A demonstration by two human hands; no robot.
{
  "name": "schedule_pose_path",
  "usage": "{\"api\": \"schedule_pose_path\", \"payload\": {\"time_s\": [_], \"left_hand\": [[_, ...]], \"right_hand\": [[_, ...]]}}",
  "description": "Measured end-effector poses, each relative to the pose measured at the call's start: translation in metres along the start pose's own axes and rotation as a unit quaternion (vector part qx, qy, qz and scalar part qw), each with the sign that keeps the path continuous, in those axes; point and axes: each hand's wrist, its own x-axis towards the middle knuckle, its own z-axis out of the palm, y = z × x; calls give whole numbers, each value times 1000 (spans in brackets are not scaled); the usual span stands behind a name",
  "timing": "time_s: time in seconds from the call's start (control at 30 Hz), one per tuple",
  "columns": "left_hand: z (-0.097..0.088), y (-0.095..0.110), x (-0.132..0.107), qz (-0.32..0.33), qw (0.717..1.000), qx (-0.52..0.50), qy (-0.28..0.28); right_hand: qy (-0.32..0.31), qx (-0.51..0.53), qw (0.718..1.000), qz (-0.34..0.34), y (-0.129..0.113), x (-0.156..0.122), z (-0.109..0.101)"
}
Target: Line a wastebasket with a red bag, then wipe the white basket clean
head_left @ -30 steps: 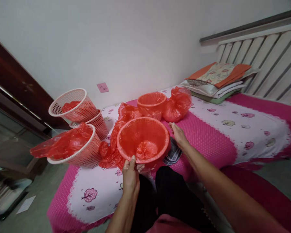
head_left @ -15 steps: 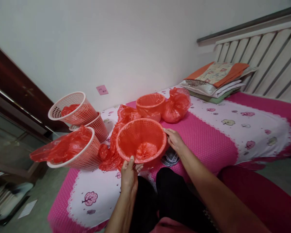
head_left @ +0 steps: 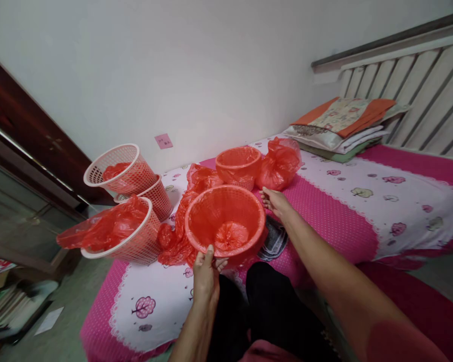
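The basket (head_left: 258,221) in front of me is lined with a red plastic bag, folded over its rim and bunched at the bottom inside. My left hand (head_left: 207,271) grips the near rim at the left, thumb on top and fingers beneath. My right hand (head_left: 275,202) is just off the right side of the rim, with fingers loosely bent and apart and nothing visible in them. Behind stands a second red-lined basket (head_left: 238,163). To its right sits a puffed red plastic bag (head_left: 279,163). Crumpled red bags (head_left: 173,246) lie left of the front basket.
At left, a pink mesh basket (head_left: 145,246) lies tilted with red bags spilling out. Behind it, another basket (head_left: 136,166) rests on a third (head_left: 162,198). Folded cloths (head_left: 343,123) are stacked by the radiator (head_left: 430,95). A dark item (head_left: 275,239) lies beside the front basket.
My right hand has come off the basket's rim and now sits slightly apart from it. My left hand keeps its grip. The whole view has shifted a little.
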Motion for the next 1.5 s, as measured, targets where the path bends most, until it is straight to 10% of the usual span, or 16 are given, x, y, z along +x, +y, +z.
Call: {"api": "schedule_pose_path", "payload": {"time_s": [0.27, 0.53, 0.77, 1.03, 1.5], "left_hand": [[-1, -2, -6, 4, 1000, 0, -1], [6, 7, 7, -9, 1000, -19, 10], [16, 12, 12, -6, 1000, -26, 10], [17, 13, 1, -14, 999, -30, 44], [-43, 15, -27, -71, 992, -99, -33]], "right_hand": [[-27, -79, 996, 7, -3, 8, 35], [111, -60, 988, -86, -6, -29, -2], [-44, 74, 994, 61, 48, -107, -7], [-75, 129, 988, 41, 52, -115, 16], [-121, 103, 987, 21, 53, -127, 29]]}}
